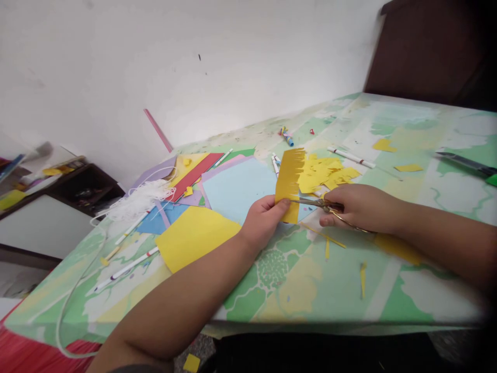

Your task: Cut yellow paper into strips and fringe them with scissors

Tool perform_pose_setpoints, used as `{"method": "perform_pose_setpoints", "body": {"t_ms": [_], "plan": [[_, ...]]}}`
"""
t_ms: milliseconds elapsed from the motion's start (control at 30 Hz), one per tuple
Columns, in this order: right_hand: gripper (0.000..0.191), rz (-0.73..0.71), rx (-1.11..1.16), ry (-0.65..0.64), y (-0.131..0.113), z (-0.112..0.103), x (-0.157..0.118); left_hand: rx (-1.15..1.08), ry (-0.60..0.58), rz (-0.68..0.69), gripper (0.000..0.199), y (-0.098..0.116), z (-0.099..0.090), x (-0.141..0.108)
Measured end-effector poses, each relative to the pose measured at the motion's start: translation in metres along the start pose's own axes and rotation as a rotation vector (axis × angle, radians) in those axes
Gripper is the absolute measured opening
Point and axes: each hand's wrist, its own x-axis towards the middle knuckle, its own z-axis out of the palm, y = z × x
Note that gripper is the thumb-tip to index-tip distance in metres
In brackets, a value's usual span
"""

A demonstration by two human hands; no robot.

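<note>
My left hand (pixel 266 220) pinches the lower left side of a yellow paper strip (pixel 288 173), held upright above the table. Short cuts run along the strip's right edge in its upper part, like a fringe. My right hand (pixel 355 207) is closed round the handles of metal scissors (pixel 328 205). Their blades point left and lie across the strip near its lower end, beside my left thumb. Behind the scissors is a pile of yellow paper scraps (pixel 324 172). A few thin yellow slivers (pixel 327 243) lie on the cloth below the scissors.
The patterned tablecloth (pixel 404 207) bears light blue paper (pixel 238 186), yellow paper (pixel 194 235), white string (pixel 135 202) and several white pens (pixel 351 157). At the right edge lies a dark-bladed tool (pixel 466 162). A white cord (pixel 64 311) hangs over the left side. Shelves (pixel 50 217) stand at the left.
</note>
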Motion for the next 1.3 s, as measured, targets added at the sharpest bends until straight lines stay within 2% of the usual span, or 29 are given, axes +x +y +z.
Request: {"method": "perform_pose_setpoints", "body": {"t_ms": [100,333,567,800,1000,1300], "plan": [[0.050,0.010,-0.004,-0.006,-0.0011,-0.0003,-0.0005,-0.010,0.004,-0.001,0.023,0.0009,0.0002,-0.0007],[0.050,0.011,0.016,-0.011,-0.0033,-0.0016,-0.0013,0.145,-0.038,0.026,0.024,0.0024,0.0012,-0.0031],[0.049,-0.012,0.024,-0.011,-0.0034,-0.0009,-0.0014,0.218,-0.024,0.070,0.024,0.0072,0.0044,-0.0055],[0.051,-0.003,0.019,-0.011,-0.0047,-0.0016,-0.0019,0.229,-0.032,0.100,0.025,0.0051,0.0044,-0.0048],[0.052,-0.029,0.022,0.012,-0.0038,-0.0005,-0.0021,0.130,-0.041,0.068,0.024,0.0056,0.0065,-0.0050],[0.053,0.013,-0.020,-0.002,-0.0007,0.0020,0.0000,0.172,-0.025,0.045,0.022,0.0074,0.0076,-0.0060]]}}
